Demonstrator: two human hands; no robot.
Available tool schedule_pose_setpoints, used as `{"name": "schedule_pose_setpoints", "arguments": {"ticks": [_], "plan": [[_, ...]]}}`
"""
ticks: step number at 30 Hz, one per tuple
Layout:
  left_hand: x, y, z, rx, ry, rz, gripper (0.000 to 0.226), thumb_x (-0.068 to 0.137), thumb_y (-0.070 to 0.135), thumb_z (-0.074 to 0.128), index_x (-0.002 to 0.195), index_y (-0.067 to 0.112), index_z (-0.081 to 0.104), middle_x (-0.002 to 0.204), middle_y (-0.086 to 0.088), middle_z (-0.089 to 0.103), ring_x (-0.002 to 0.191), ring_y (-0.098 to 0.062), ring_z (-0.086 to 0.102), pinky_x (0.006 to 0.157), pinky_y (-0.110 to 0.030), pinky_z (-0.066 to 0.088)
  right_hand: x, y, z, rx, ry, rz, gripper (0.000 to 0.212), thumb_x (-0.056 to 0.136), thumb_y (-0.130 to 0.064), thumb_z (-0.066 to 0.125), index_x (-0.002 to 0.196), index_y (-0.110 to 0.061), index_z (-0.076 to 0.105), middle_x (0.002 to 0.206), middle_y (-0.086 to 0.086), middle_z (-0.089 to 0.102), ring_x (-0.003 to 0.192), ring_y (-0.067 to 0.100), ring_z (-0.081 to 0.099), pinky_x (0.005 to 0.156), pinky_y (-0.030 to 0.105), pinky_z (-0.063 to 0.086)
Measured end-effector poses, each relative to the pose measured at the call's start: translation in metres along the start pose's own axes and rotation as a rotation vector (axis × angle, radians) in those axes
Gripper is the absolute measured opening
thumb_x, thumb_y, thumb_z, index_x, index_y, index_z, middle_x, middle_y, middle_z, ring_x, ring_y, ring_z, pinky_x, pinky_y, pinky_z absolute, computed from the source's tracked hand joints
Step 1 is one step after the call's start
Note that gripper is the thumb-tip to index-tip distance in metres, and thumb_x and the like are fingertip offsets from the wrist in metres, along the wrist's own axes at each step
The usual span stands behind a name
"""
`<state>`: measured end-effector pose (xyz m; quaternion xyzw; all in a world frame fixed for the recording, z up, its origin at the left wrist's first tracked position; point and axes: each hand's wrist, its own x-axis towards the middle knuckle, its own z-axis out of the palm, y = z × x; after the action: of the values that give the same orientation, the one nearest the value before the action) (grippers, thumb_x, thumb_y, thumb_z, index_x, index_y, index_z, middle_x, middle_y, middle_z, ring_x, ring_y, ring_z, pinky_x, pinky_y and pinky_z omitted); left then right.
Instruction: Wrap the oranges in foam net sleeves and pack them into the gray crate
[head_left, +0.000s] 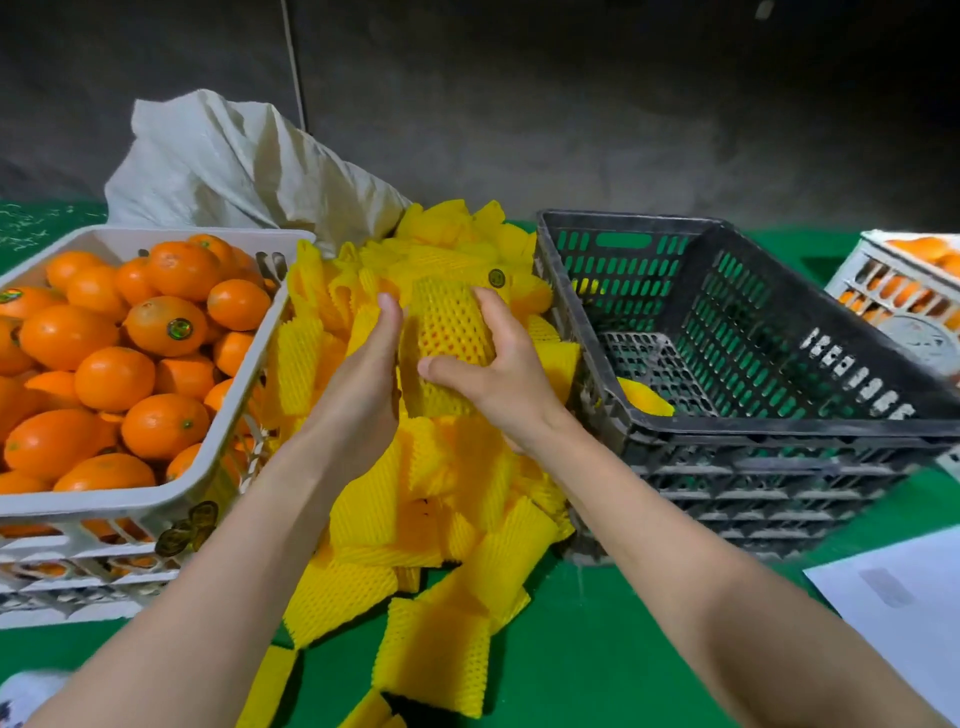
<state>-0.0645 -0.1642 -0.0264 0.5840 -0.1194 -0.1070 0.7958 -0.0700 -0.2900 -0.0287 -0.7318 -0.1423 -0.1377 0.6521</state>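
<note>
The right hand's fingers (485, 312) curl over the top of a sleeved orange (449, 327), with the thumb pressed across its lower side. The left hand (363, 374) lies against the sleeve's left side with its thumb upright. Its other fingers are hidden behind the palm, so I cannot tell how they lie. The right hand (488, 374) grips from the right, and both hands hold the fruit above the middle of the green desk (597, 649).

The gray crate (779, 426) stands on the right half of the desk, tilted a little, its far side near the far edge. The white crate (130, 499) sits at the left edge, heaped with bare oranges (114, 376), some bearing small round stickers. A pale woven sack (234, 166) slumps behind it at the far edge. Between the two crates a pile of yellow foam net sleeves (441, 493) runs from the far edge down toward the near edge, touching both crates. A white sheet (909, 597) lies at the near right corner. A second white crate (893, 291) with oranges shows at the right edge, behind the gray one. Inside the gray crate, one yellow wrapped piece (644, 397) rests on the floor against the near left wall.
</note>
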Motion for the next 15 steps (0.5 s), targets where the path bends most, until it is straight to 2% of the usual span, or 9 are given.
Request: {"name": "schedule_pose_setpoints", "arguments": {"ticks": [2,4,6,7,8,9,11,13,15], "plan": [[0.006,-0.002,0.001,0.141,0.049,0.032,0.039,0.091,0.057,0.029,0.114,0.04,0.055,0.113,0.023,0.065,0.108,0.003,0.059,0.089,-0.024,0.049,0.013,-0.019,-0.02,-0.052,0.049,-0.047,0.062,0.066,-0.01,0.075,0.118,-0.028,0.046,0.114,-0.008,0.056,0.105,0.001,0.054,0.089,0.022,0.048],[0.01,-0.009,-0.001,0.242,0.11,0.045,0.039,0.095,0.049,0.032,0.122,0.032,0.055,0.124,0.01,0.061,0.117,-0.012,0.054,0.096,-0.035,0.041,0.033,-0.03,-0.052,-0.103,0.202,-0.077,0.074,0.061,-0.016,0.074,0.126,-0.024,0.039,0.125,0.0,0.049,0.112,0.015,0.051,0.094,0.032,0.048],[0.011,-0.019,-0.003,0.252,0.152,0.033,0.03,0.1,0.031,0.036,0.115,0.021,0.06,0.112,0.002,0.065,0.108,-0.02,0.058,0.091,-0.037,0.042,0.056,-0.033,-0.096,-0.199,0.389,-0.001,0.077,0.062,-0.017,0.075,0.128,-0.021,0.036,0.116,-0.006,0.049,0.1,0.01,0.055,0.082,0.026,0.051],[0.011,-0.024,-0.003,0.265,0.161,0.026,0.028,0.101,0.024,0.038,0.115,0.014,0.06,0.106,-0.001,0.066,0.102,-0.022,0.06,0.089,-0.036,0.044,0.065,-0.031,-0.119,-0.282,0.451,0.072,0.073,0.064,-0.018,0.075,0.127,-0.018,0.038,0.105,-0.01,0.05,0.092,0.006,0.055,0.075,0.022,0.05],[0.011,-0.028,-0.002,0.286,0.165,0.02,0.027,0.101,0.017,0.039,0.116,0.008,0.06,0.102,-0.003,0.066,0.098,-0.022,0.06,0.088,-0.037,0.045,0.072,-0.026,-0.141,-0.389,0.456,0.16,0.064,0.065,-0.019,0.074,0.121,-0.015,0.045,0.097,-0.008,0.052,0.086,0.008,0.057,0.071,0.025,0.049],[0.011,-0.032,-0.001,0.307,0.168,0.015,0.026,0.1,0.013,0.04,0.116,0.005,0.059,0.1,-0.005,0.066,0.096,-0.023,0.061,0.088,-0.037,0.045,0.077,-0.018,-0.161,-0.562,0.384,0.26,0.052,0.065,-0.021,0.074,0.11,-0.012,0.051,0.092,-0.002,0.055,0.084,0.016,0.058,0.068,0.029,0.048],[0.013,-0.038,0.004,0.362,0.155,0.006,0.022,0.1,0.009,0.042,0.113,0.007,0.059,0.101,-0.009,0.066,0.095,-0.024,0.061,0.089,-0.037,0.047,0.076,0.0,-0.184,-1.078,-0.013,0.464,0.039,0.067,-0.028,0.075,0.094,-0.009,0.054,0.093,0.008,0.055,0.082,0.024,0.054,0.061,0.028,0.042],[0.017,-0.042,0.009,0.417,0.123,0.003,0.02,0.098,0.009,0.045,0.111,0.008,0.06,0.104,-0.01,0.066,0.096,-0.022,0.062,0.089,-0.034,0.048,0.071,0.021,-0.19,-1.318,-0.479,0.666,0.048,0.069,-0.029,0.078,0.104,-0.008,0.053,0.105,0.006,0.052,0.089,0.023,0.052,0.067,0.03,0.046],[0.022,-0.044,0.011,0.445,0.105,-0.011,0.018,0.097,0.009,0.047,0.108,0.01,0.062,0.102,-0.005,0.067,0.095,-0.019,0.063,0.088,-0.033,0.048,0.062,0.043,-0.182,-1.342,-0.829,0.841,0.053,0.077,-0.026,0.074,0.119,-0.007,0.047,0.122,0.005,0.046,0.104,0.026,0.052,0.082,0.039,0.05]]}}
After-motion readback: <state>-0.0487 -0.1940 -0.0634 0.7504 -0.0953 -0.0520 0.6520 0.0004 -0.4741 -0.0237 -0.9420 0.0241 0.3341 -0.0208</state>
